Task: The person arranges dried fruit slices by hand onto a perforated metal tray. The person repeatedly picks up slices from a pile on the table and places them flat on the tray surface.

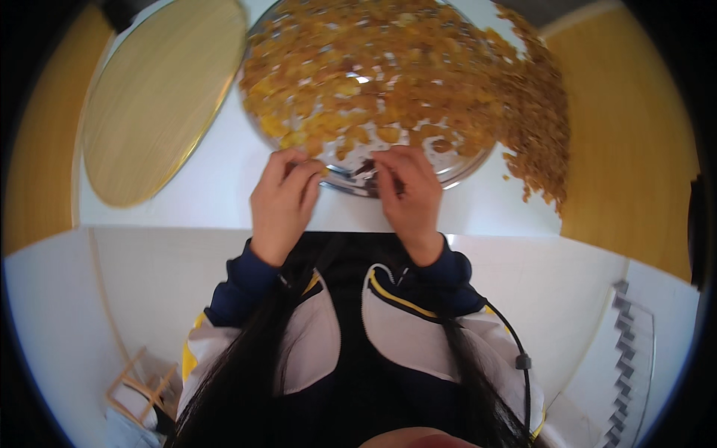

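Note:
A round shiny metal tray (459,178) lies before me, spread with many thin amber-coloured pieces (358,95) that look like dried flakes. Over its front left rim is my left hand (284,193), thumb and forefinger pinched together with a small yellowish piece (324,172) at their tips. My right hand (411,193) hovers at the front rim, fingers bent inward and fingertips close together. Blur hides whether they hold anything. Dark patches on the metal by those fingertips look like reflections. Between the hands, the tray's front part shows mostly bare metal.
A large round board or lid (165,106) with a pale woven-looking surface lies left of the tray. Along the right, browner flakes (535,112) are heaped on the white tabletop (347,215). Wooden panels (610,123) flank both sides. A small wooden rack (143,386) stands below left.

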### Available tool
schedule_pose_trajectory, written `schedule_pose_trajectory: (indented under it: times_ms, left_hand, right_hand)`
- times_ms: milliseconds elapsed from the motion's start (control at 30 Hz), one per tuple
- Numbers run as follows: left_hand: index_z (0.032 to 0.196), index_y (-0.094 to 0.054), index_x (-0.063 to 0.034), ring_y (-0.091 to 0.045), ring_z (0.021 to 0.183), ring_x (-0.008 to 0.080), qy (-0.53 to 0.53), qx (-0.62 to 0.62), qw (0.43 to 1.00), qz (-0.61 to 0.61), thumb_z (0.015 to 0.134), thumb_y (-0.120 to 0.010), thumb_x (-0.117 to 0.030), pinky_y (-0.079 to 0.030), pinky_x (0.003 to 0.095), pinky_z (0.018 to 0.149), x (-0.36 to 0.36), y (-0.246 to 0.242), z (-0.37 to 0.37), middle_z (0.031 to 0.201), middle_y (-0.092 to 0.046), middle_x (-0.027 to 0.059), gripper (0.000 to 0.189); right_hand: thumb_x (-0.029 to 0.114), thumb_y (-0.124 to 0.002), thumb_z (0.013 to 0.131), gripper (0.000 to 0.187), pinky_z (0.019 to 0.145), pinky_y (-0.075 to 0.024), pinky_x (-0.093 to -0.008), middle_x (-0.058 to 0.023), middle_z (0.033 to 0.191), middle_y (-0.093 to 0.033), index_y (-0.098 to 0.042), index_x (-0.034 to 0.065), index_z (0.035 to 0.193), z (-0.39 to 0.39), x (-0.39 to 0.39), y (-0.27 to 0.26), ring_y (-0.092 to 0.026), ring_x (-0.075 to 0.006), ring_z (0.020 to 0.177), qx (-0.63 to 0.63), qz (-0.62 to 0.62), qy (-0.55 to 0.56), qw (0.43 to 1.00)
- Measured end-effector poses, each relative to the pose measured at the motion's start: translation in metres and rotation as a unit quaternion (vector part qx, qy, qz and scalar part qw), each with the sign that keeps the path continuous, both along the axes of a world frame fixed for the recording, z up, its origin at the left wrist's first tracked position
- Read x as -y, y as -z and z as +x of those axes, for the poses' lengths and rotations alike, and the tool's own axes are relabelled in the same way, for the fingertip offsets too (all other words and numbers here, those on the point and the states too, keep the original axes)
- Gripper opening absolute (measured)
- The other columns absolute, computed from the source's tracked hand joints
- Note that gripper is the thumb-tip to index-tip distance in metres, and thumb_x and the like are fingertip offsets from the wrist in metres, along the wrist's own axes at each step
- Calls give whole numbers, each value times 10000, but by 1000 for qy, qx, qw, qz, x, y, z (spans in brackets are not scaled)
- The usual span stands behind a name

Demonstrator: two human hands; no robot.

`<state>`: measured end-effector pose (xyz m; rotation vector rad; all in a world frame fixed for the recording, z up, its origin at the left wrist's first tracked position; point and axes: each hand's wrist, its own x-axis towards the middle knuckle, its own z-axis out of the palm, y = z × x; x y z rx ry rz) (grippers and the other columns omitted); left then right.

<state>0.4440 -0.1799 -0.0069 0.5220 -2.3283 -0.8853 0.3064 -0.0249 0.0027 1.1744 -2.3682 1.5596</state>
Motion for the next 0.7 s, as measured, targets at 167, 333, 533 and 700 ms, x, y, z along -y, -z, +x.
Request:
schedule_pose_trajectory:
  times_ms: [167,333,533,700]
  left_hand:
    - [1099,-788,-52,-697,980,263,-4,11,998,-63,935,-768,-22,-573,347,826,1,-3,-4,1174,-633,102,168]
    - [1122,-777,-38,-685,1011,272,6,16,999,-28,942,-745,6,-579,354,853,-14,-12,-13,1190,-615,111,189]
    - [1069,-754,-15,-706,885,229,145,-27,988,42,916,-761,48,-587,322,736,-69,-20,-61,1197,-614,109,166]
    - [1036,-746,-32,-695,811,226,237,-60,969,44,884,-776,25,-555,338,705,-119,-27,-111,1204,-647,95,165]
  right_hand:
    - [-45,-746,891,209,641,-548,-330,-118,1031,-699,-780,57,1070,-9,-14,0,-685,-261,786,-51,-31,15,998]
    - [-57,-751,884,204,655,-551,-319,-110,1018,-694,-768,36,1065,-22,-42,-5,-686,-251,796,-18,-39,65,997]
    - [-78,-710,903,202,727,-563,-326,-112,1028,-706,-763,33,1062,-62,-100,0,-695,-250,835,-32,-39,177,983]
    - [-81,-678,935,207,733,-548,-284,-100,1049,-719,-754,19,1100,-89,-158,0,-682,-202,830,-68,-30,245,967]
